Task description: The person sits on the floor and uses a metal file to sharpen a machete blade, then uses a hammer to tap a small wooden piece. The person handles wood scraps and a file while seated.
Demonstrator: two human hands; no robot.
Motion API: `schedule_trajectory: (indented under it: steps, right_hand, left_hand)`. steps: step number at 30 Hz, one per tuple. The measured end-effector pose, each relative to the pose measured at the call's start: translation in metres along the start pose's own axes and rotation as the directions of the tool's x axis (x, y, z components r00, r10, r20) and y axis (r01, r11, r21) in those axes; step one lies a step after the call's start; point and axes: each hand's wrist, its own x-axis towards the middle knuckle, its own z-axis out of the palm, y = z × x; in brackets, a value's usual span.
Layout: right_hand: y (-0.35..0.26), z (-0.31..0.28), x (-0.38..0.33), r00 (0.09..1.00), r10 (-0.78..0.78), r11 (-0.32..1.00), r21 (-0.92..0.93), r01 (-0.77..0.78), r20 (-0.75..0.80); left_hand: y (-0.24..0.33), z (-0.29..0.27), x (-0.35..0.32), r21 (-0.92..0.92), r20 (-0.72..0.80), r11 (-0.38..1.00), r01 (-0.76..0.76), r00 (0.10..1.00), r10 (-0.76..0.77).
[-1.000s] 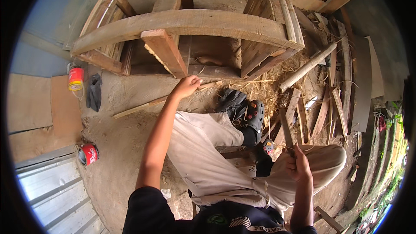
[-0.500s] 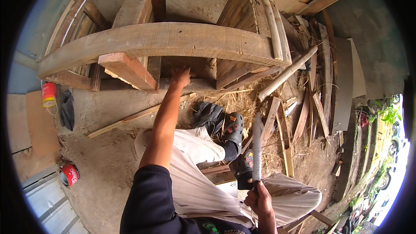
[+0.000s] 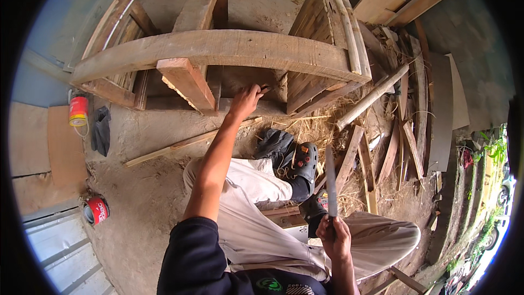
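Hidden or unclear: the left hand reaches far under the curved top beam of the wooden frame; its fingers curl against a low plank, fingertips touching a small dark piece I cannot identify. Whether they grip it, cannot tell. The right hand, near and right, is closed around the handle of a long flat blade, likely a chisel or file; the handle itself is buried in the fist. The blade stands upright, tip pointing far, over the right knee. The feet are partly covered by the trouser legs.

Against the earlier frames: the left hand sits deeper under the beam than a second ago, when it rested on open ground. The right hand now shows the blade fully raised; at first no blade was visible.

Counts: two cans, one red and yellow far left, one red lying near left. Two dark clogs. One dark cloth just beside the upright can. Loose slats scattered right, too many and overlapping to count.
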Motion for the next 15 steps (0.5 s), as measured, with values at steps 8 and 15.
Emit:
schedule_trajectory:
  steps: [8,15]
  right_hand:
    - [-0.049,0.023,0.000,0.963,-0.200,0.912,-0.326,0.250,0.178]
    - [-0.045,0.034,0.001,0.950,-0.088,0.996,0.015,0.088,0.299]
  left_hand:
    - [0.159,-0.046,-0.043,-0.667,-0.233,0.745,0.014,0.946,-0.226]
    - [0.279,-0.072,-0.148,-0.948,0.228,0.104,0.300,0.871,-0.435]
